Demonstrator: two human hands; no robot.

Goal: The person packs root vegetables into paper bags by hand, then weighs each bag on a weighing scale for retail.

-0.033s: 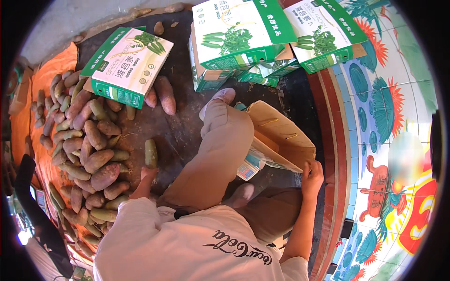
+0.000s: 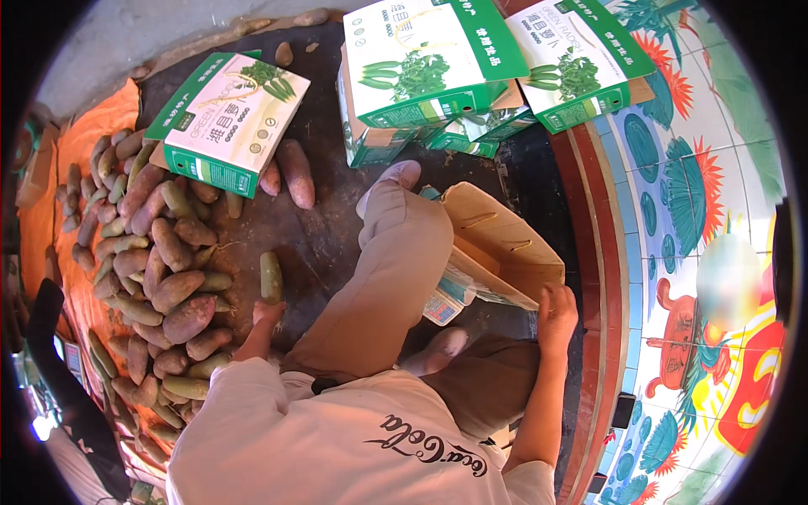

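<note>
I find a dark floor (image 2: 324, 244) with an orange sheet (image 2: 119, 105) at left, under a heap of elongated brown-red and green root vegetables (image 2: 172, 244). At right sits an open, brown-lined cardboard box (image 2: 505, 225). The right hand (image 2: 559, 316), curled, touches its near rim; I cannot tell whether it grips. The left hand (image 2: 268, 315) holds one cylindrical green root vegetable (image 2: 270, 278) by its near end, beside the heap.
</note>
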